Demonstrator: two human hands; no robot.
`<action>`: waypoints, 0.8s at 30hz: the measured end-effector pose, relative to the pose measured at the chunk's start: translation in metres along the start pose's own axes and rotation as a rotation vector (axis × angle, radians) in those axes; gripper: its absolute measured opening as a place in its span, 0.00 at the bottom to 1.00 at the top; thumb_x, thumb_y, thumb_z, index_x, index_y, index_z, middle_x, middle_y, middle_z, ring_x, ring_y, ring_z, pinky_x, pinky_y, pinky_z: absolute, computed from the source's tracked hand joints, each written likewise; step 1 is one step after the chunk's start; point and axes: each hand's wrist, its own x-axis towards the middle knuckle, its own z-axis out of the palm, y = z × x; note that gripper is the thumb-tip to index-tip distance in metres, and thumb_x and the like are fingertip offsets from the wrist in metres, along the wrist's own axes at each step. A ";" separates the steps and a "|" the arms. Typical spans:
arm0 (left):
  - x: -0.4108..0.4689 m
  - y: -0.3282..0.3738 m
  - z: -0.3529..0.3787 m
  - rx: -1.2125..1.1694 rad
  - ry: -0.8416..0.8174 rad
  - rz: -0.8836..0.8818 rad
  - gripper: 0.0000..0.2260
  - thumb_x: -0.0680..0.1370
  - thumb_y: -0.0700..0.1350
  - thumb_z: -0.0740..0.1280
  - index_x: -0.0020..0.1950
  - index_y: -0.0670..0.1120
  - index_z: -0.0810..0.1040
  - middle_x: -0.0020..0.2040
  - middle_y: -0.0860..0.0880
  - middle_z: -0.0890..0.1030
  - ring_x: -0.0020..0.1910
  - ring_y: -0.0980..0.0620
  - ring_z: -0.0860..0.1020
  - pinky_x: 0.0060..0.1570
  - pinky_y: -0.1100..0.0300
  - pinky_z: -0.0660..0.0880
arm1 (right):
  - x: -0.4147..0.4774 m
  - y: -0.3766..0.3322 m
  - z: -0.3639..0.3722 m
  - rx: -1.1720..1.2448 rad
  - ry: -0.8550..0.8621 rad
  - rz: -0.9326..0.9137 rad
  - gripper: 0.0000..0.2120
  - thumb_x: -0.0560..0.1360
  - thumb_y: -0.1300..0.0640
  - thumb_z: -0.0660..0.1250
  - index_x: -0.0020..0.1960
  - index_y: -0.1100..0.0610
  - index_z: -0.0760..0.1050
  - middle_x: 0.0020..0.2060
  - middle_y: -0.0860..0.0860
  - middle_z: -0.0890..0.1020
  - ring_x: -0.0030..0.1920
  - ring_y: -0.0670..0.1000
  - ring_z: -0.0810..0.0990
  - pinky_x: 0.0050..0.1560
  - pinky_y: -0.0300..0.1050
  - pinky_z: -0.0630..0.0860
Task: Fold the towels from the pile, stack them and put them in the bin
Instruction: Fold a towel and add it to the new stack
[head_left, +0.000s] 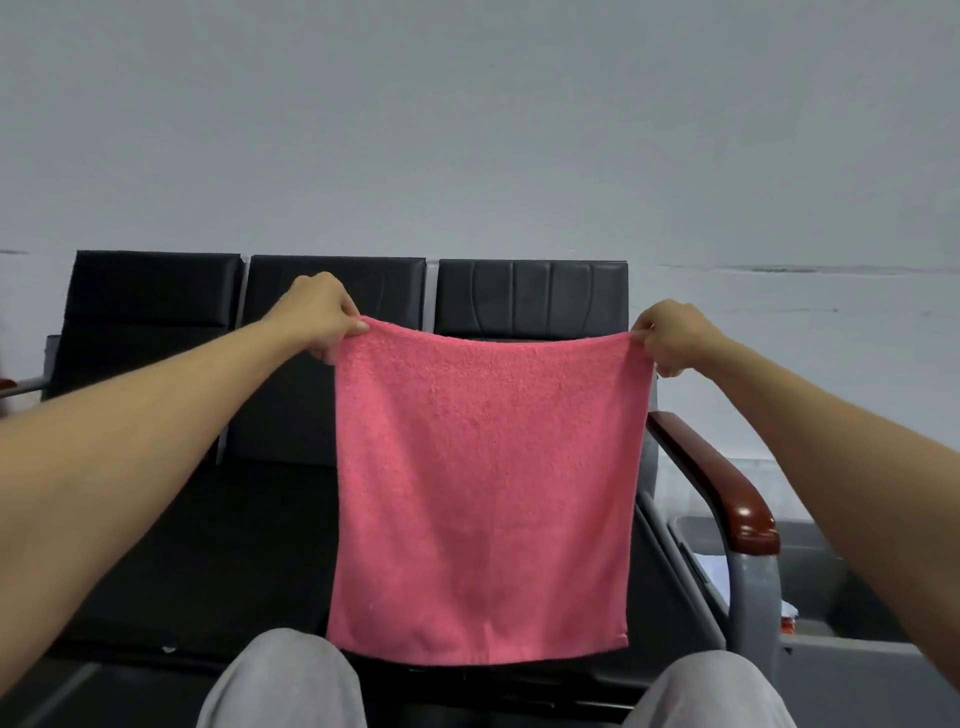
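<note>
You hold the pink towel (483, 488) mid-frame, left hand (322, 317) and right hand (672, 338) fingers pinching its top corners. Pinch loosely and a corner may slip, dropping it crooked onto the black seats (218, 519).

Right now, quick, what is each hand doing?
Left hand: closed, pinching the pink towel at its top left corner.
Right hand: closed, pinching the same towel at its top right corner.
</note>
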 end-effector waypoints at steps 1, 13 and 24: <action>0.002 -0.002 0.008 -0.091 -0.003 -0.036 0.04 0.77 0.42 0.69 0.47 0.43 0.82 0.32 0.42 0.82 0.22 0.53 0.78 0.26 0.64 0.75 | 0.003 0.003 0.007 0.046 0.027 0.018 0.12 0.78 0.67 0.56 0.46 0.59 0.77 0.30 0.57 0.79 0.27 0.53 0.77 0.32 0.43 0.76; 0.045 -0.047 0.166 -0.500 0.036 -0.194 0.04 0.77 0.40 0.68 0.50 0.42 0.82 0.39 0.43 0.83 0.35 0.50 0.84 0.39 0.61 0.81 | 0.054 0.066 0.143 0.510 0.133 0.256 0.06 0.78 0.64 0.66 0.50 0.63 0.81 0.34 0.58 0.83 0.30 0.52 0.84 0.39 0.50 0.84; -0.039 -0.125 0.302 -0.207 -0.192 0.017 0.05 0.77 0.42 0.69 0.51 0.43 0.83 0.46 0.48 0.82 0.46 0.52 0.79 0.48 0.61 0.71 | -0.004 0.143 0.282 0.483 -0.160 0.289 0.11 0.73 0.46 0.69 0.35 0.50 0.82 0.32 0.48 0.85 0.39 0.49 0.85 0.52 0.53 0.81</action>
